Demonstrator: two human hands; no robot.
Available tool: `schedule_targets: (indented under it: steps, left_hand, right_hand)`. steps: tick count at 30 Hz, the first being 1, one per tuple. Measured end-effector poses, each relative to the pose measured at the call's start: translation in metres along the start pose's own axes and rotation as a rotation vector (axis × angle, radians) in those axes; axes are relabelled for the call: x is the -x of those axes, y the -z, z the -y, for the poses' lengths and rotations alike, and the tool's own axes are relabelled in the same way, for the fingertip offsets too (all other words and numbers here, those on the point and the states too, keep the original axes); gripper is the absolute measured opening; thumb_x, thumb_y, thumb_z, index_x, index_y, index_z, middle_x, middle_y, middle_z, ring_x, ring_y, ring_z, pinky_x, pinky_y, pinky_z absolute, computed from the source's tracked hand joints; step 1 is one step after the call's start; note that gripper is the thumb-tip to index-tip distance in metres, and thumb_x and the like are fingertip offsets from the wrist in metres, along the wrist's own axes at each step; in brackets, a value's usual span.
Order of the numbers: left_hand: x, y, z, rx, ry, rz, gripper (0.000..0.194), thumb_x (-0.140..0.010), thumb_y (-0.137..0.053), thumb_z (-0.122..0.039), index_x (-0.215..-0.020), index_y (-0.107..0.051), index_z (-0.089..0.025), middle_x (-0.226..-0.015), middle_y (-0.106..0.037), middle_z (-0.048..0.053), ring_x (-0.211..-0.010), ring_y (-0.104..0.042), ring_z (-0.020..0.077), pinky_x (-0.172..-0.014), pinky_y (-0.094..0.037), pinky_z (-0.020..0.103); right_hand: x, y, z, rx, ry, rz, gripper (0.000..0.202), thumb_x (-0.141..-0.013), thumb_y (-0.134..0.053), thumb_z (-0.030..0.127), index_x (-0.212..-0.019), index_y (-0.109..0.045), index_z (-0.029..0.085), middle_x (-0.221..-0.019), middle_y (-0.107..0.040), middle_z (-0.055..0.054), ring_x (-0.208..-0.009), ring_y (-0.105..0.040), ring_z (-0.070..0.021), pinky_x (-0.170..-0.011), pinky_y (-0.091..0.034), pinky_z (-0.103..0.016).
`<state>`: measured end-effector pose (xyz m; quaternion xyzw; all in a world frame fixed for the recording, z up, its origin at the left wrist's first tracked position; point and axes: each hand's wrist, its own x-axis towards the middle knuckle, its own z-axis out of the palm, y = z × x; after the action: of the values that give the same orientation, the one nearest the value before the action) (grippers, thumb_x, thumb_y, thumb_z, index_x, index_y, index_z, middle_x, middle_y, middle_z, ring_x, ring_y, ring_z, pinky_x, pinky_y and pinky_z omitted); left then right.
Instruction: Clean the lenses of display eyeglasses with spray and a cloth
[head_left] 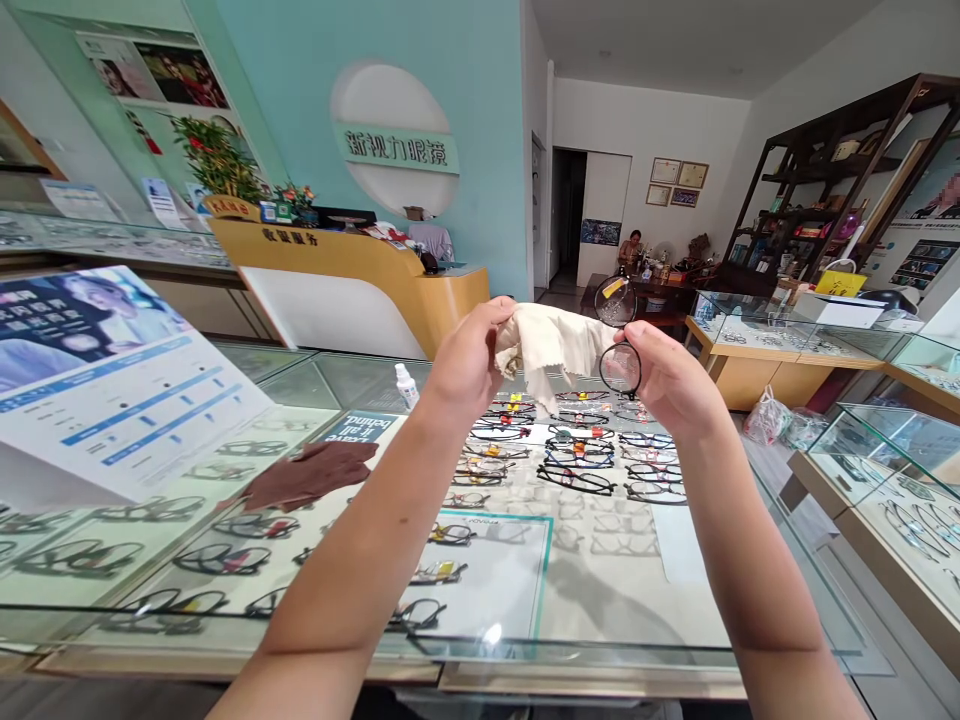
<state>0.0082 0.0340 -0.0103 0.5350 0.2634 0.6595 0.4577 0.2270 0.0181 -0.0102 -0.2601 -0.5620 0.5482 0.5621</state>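
Above the glass counter, my right hand (pixel 661 375) pinches a pair of round, dark-rimmed eyeglasses (pixel 621 368) near the middle of the frame. One lens sits above the fingers with a yellow sticker (pixel 615 288) on it; the other hangs below. My left hand (pixel 469 362) is closed on a cream cleaning cloth (pixel 551 345) with zigzag edges. The cloth stretches across to the eyeglasses and seems to touch them. Whether my right fingers also grip the cloth is hidden. Rows of eyeglasses (pixel 577 482) lie beneath my hands.
The glass counter (pixel 600 625) spans the front. On it are a brown cloth (pixel 315 475), a white bottle (pixel 406 385) and a standing calendar card (pixel 127 390). Behind stands a cashier desk (pixel 337 265). A person (pixel 634 245) sits far back; more display cases (pixel 862 460) stand right.
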Motion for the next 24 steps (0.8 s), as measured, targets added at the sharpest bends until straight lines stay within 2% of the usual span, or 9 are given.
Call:
schedule_targets:
  steps: [5,7,9,14,19,24]
  left_hand:
    - [-0.001,0.001,-0.001,0.057,0.062,-0.01,0.027,-0.074,-0.067,-0.037,-0.069,-0.045,-0.023,-0.065,-0.039,-0.003,-0.054,-0.039,0.0103,-0.048,-0.037,0.023]
    - [0.0,0.001,-0.001,0.065,0.079,-0.018,0.027,-0.076,-0.067,-0.036,-0.069,-0.045,-0.023,-0.066,-0.04,-0.003,-0.055,-0.041,0.0103,-0.048,-0.037,0.023]
    - [0.0,0.001,0.001,0.07,0.105,-0.026,0.026,-0.077,-0.069,-0.036,-0.071,-0.047,-0.023,-0.067,-0.044,-0.003,-0.055,-0.044,0.0103,-0.048,-0.038,0.023]
    - [-0.001,0.002,0.004,0.025,0.185,0.014,0.027,-0.078,-0.077,-0.038,-0.075,-0.056,-0.021,-0.066,-0.051,-0.003,-0.055,-0.049,0.0108,-0.048,-0.039,0.022]
    - [0.002,0.002,0.002,-0.01,0.227,0.137,0.036,-0.074,-0.087,-0.044,-0.081,-0.06,-0.021,-0.069,-0.06,-0.003,-0.057,-0.055,0.0118,-0.05,-0.043,0.023]
    - [0.003,0.002,0.001,0.005,0.238,0.178,0.037,-0.072,-0.087,-0.038,-0.099,-0.069,-0.019,-0.081,-0.073,0.001,-0.066,-0.067,0.0157,-0.06,-0.052,0.026]
  right_hand:
    - [-0.001,0.003,0.001,0.081,0.043,-0.091,0.031,-0.077,-0.087,0.05,-0.084,-0.071,0.025,-0.107,-0.073,-0.002,-0.106,-0.064,-0.0183,-0.087,-0.052,-0.029]
    - [-0.001,0.003,0.002,0.131,0.085,-0.141,0.029,-0.077,-0.087,0.05,-0.081,-0.071,0.026,-0.105,-0.074,-0.002,-0.112,-0.063,-0.0201,-0.088,-0.051,-0.031]
    - [0.001,0.002,0.004,0.155,0.121,-0.138,0.029,-0.076,-0.089,0.049,-0.078,-0.071,0.026,-0.099,-0.075,-0.002,-0.114,-0.064,-0.0212,-0.094,-0.049,-0.033]
    - [0.011,-0.004,0.01,0.181,0.142,-0.019,0.031,-0.078,-0.089,0.051,-0.077,-0.073,0.025,-0.089,-0.076,-0.001,-0.101,-0.069,-0.0209,-0.1,-0.048,-0.036]
    - [0.018,-0.009,0.012,0.252,0.179,0.049,0.028,-0.084,-0.086,0.05,-0.078,-0.075,0.024,-0.087,-0.077,-0.002,-0.09,-0.066,-0.0189,-0.091,-0.05,-0.035]
    - [0.016,-0.011,0.01,0.348,0.142,0.074,0.034,-0.08,-0.087,0.054,-0.077,-0.076,0.023,-0.086,-0.077,-0.003,-0.082,-0.06,-0.0173,-0.081,-0.045,-0.034]
